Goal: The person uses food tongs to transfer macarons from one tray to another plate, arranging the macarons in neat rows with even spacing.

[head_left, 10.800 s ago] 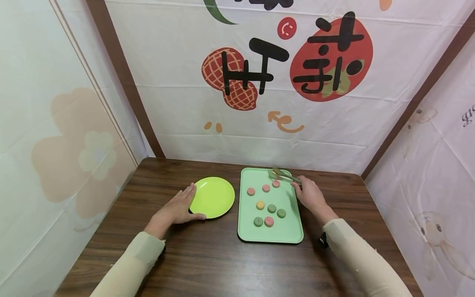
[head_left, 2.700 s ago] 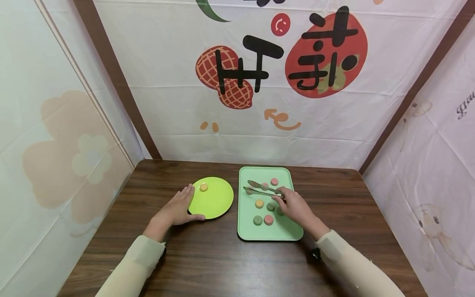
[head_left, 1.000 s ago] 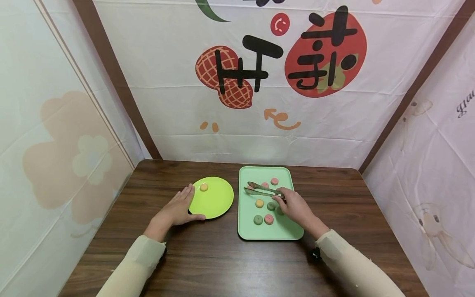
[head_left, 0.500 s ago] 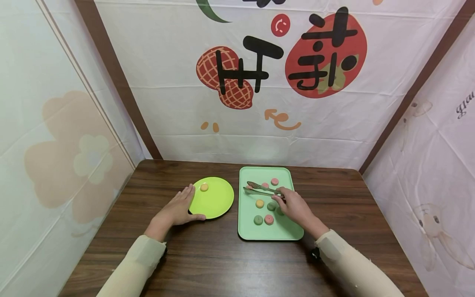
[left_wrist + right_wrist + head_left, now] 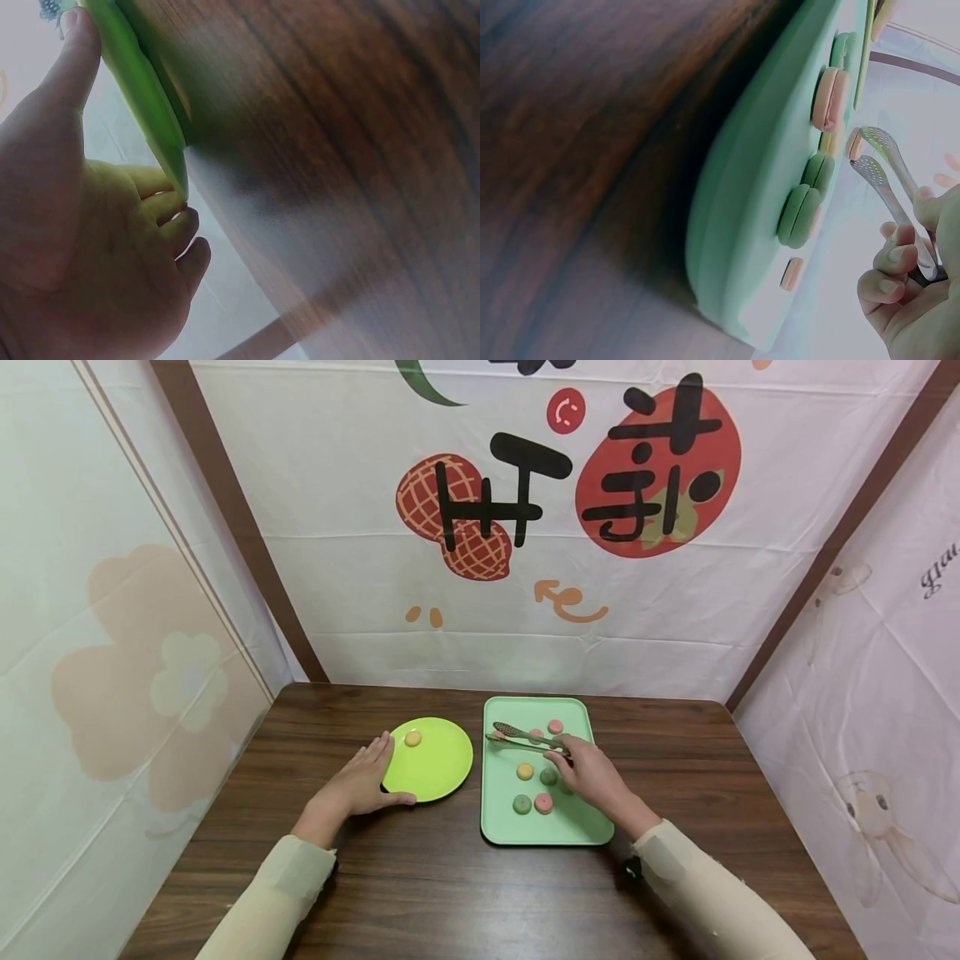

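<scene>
My left hand [image 5: 358, 778] rests against the left rim of a lime-green plate [image 5: 431, 768], fingers straight and thumb spread along the near edge. A small yellow macaron [image 5: 412, 738] lies on that plate near its far left side. In my right hand [image 5: 596, 774] is a pair of metal tongs [image 5: 525, 737], pointing left over the far part of a mint-green tray [image 5: 498, 827]. In the right wrist view, a pink macaron [image 5: 854, 145] sits between the perforated tips of the tongs. Other macarons lie on the tray: pink, green and one yellow macaron [image 5: 525, 772].
Plate and tray stand side by side on a dark wooden table [image 5: 420, 885], a narrow strip of wood between them. A printed white cloth [image 5: 360, 568] hangs behind the table, with more cloth at both sides. My right hand partly covers a green macaron.
Since half a second ago the tongs have shifted slightly left and away with the pink macaron. Over the longer span, a yellow macaron has come onto the plate. My left hand stays put.
</scene>
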`<state>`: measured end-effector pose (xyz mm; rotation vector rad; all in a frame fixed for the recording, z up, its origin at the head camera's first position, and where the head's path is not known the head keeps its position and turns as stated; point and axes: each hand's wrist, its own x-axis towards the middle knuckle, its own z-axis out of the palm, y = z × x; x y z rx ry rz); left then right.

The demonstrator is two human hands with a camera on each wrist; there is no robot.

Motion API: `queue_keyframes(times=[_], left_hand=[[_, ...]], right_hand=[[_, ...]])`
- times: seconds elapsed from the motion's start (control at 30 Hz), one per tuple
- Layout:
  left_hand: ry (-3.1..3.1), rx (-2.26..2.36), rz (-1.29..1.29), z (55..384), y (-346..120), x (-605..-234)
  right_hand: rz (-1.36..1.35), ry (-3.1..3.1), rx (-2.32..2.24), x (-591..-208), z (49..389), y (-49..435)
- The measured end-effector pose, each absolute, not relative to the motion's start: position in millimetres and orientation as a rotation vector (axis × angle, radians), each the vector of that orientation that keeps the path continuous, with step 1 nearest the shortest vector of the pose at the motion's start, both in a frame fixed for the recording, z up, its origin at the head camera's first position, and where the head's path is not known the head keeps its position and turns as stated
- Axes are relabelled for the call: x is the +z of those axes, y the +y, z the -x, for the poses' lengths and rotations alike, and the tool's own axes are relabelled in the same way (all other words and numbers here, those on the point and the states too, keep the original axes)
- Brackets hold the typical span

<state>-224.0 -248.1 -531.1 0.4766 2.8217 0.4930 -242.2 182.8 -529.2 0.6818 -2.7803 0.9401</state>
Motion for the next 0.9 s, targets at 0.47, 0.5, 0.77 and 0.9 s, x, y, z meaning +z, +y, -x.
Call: queue_keyframes(times=[0.47,0.5,0.77,0.9], left_hand=[[2.826,0.489,-0.474,224,-247,-531],[2.827,0.487,-0.475,224,-247,-531],[2.823,0.481,-0.464,224,-247,-531],[2.825,0.471,-0.462,225,-247,-531]], right_hand=[[-0.754,-2.735,0.994,-525,246,164],[-0.755,-2.738,0.998,-525,246,163],[-0.788,-2.721,0.938,-524,250,150],[-0.809,-2.71,0.931,-523,254,144]])
